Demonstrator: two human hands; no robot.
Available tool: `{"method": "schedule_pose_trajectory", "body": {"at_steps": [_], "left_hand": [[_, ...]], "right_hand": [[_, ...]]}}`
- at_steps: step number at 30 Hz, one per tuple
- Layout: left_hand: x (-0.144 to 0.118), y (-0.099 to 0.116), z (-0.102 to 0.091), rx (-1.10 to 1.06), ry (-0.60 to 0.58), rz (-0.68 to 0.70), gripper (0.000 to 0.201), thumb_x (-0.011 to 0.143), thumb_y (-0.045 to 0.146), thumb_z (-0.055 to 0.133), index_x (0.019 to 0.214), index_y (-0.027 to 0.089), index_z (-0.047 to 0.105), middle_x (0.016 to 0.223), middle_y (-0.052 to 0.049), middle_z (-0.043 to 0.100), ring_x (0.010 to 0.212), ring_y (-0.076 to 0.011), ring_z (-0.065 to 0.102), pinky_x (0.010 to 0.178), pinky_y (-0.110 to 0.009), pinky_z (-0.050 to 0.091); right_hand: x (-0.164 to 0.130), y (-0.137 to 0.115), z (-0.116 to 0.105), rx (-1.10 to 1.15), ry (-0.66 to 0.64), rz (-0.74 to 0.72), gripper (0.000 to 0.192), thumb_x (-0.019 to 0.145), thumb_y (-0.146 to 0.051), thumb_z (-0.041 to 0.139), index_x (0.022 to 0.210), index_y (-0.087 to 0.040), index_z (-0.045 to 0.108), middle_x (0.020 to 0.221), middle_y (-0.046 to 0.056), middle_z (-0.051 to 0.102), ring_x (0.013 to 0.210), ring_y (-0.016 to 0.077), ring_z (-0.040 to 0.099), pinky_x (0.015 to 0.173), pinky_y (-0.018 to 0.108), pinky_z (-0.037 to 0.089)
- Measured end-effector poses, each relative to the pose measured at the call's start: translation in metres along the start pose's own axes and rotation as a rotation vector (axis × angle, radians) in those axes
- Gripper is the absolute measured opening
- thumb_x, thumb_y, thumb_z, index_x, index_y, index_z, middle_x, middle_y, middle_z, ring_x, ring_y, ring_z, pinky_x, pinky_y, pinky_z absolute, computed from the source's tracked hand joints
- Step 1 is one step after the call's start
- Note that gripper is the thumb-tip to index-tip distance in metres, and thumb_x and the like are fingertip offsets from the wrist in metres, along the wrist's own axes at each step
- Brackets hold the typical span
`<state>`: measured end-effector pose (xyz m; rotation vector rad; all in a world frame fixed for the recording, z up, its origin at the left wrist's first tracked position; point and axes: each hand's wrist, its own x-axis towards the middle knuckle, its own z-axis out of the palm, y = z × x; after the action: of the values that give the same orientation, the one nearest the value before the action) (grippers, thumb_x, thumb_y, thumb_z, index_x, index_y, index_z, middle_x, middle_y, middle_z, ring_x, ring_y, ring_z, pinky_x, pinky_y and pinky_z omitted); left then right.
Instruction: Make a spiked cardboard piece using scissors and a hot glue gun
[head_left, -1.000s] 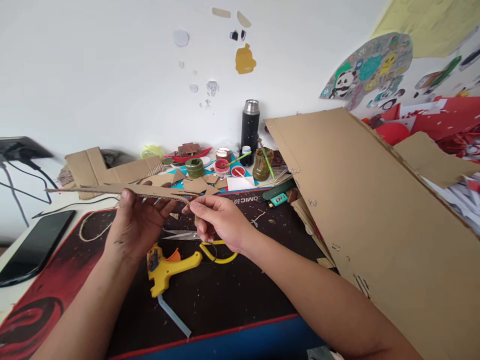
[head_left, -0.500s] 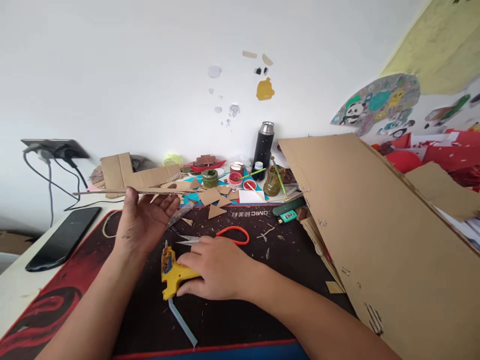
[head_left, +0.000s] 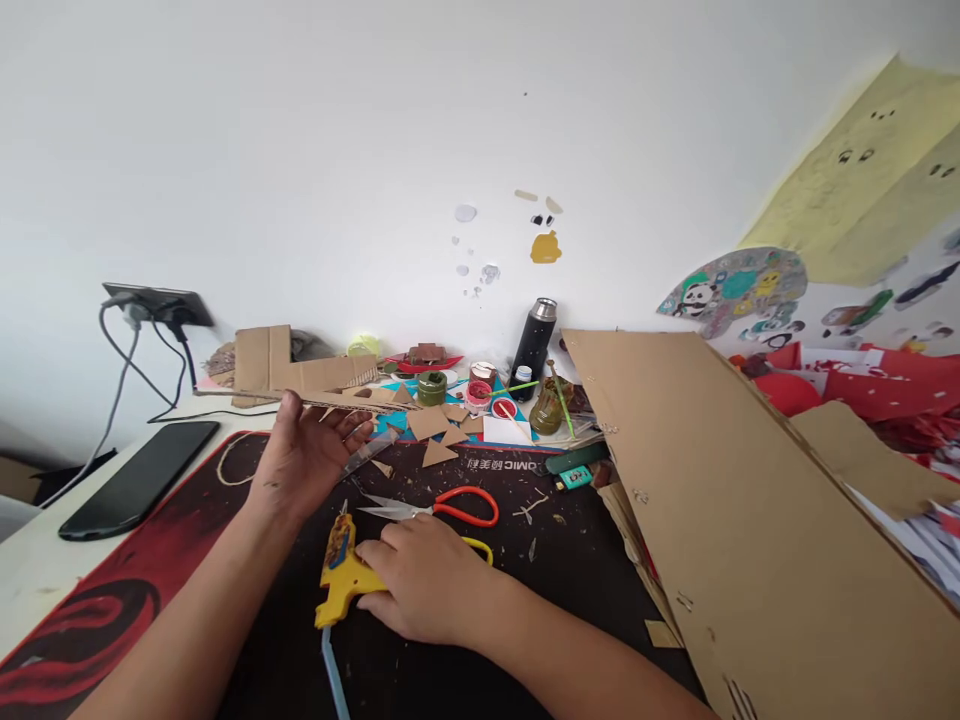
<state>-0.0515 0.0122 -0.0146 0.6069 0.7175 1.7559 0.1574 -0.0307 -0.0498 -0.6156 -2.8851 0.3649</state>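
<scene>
My left hand (head_left: 304, 455), palm up, grips a thin flat piece of cardboard (head_left: 352, 402) between thumb and fingers; I see it almost edge-on. Wrapped around the handle of a yellow hot glue gun (head_left: 337, 585) is my right hand (head_left: 435, 585). The gun's nozzle points away from me, and a pale glue stick (head_left: 334, 675) trails from its back end. Just beyond my right hand lie scissors with a red handle (head_left: 472, 507), blades to the left. A yellow loop (head_left: 480, 548) shows partly behind that hand.
A large cardboard sheet (head_left: 720, 500) leans along the right. At the back are cardboard scraps (head_left: 427, 424), paint jars (head_left: 431, 388), a black flask (head_left: 534, 345) and a teal lighter (head_left: 576, 478). A phone (head_left: 142, 478) lies left, below a wall socket with cables (head_left: 157, 305).
The view has tilted up, so the background sits lower. The glue gun has turned slightly, its nozzle leaning more to the right and its glue stick swinging left. Both hands keep their holds.
</scene>
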Motion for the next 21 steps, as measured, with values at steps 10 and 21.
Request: {"method": "schedule_pose_trajectory", "body": {"at_steps": [10,21], "left_hand": [[0.009,0.013,-0.01,-0.064,0.091,0.052,0.051,0.087,0.071,0.077,0.099,0.022,0.077,0.105,-0.011,0.082,0.092,-0.0229,0.077,0.077,-0.034,0.066],[0.009,0.009,-0.009,-0.083,0.114,0.006,0.052,0.101,0.068,0.06,0.099,0.018,0.076,0.098,-0.013,0.08,0.086,-0.0243,0.076,0.072,-0.034,0.066]], "right_hand": [[-0.005,0.01,-0.018,1.076,0.258,0.382,0.035,0.091,-0.047,0.08,0.113,-0.02,0.079,0.096,0.005,0.077,0.079,0.0179,0.068,0.073,0.029,0.052],[-0.001,0.04,-0.036,1.908,0.589,0.417,0.061,0.073,-0.068,0.095,0.085,-0.017,0.063,0.059,-0.008,0.045,0.049,0.0063,0.043,0.048,0.019,0.035]]}}
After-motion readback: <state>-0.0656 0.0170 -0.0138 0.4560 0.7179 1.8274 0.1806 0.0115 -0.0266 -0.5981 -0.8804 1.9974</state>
